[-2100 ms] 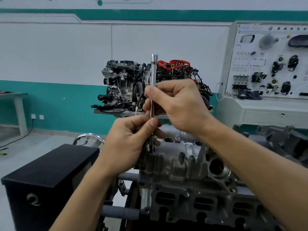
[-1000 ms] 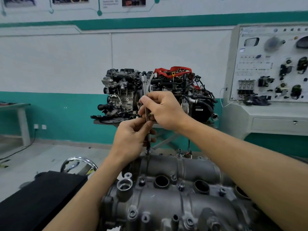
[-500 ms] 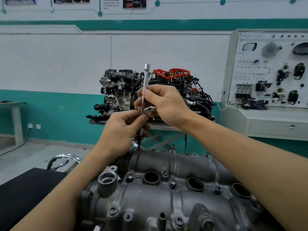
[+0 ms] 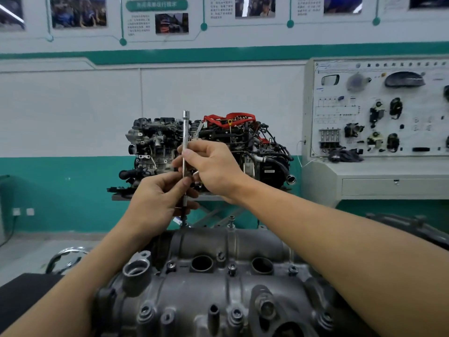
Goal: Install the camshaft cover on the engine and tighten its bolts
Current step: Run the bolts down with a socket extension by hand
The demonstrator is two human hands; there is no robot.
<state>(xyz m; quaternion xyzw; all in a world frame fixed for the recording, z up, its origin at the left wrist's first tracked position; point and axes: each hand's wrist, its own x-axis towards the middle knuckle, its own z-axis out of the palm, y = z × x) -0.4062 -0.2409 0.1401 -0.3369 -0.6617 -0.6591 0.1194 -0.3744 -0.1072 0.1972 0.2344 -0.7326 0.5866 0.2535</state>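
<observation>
The grey camshaft cover (image 4: 218,283) lies on the engine in the lower middle, with several bolts (image 4: 232,268) standing in its holes. A long silver extension bar (image 4: 185,132) stands upright with its lower tip on a bolt at the cover's far left edge. My left hand (image 4: 158,200) pinches the bar's lower part between thumb and fingers. My right hand (image 4: 211,169) grips the bar just above, fingers curled round the shaft. The tip and the bolt under it are partly hidden by my left fingers.
A complete display engine (image 4: 206,147) with red parts stands on a stand behind. A white training panel (image 4: 379,108) on a grey console fills the right. A black box (image 4: 21,295) and a chrome ring (image 4: 65,259) sit at the lower left.
The view has shifted from the engine's side to over the cover's top. Both hands have kept hold of the bar, which now stands on a bolt at the far edge.
</observation>
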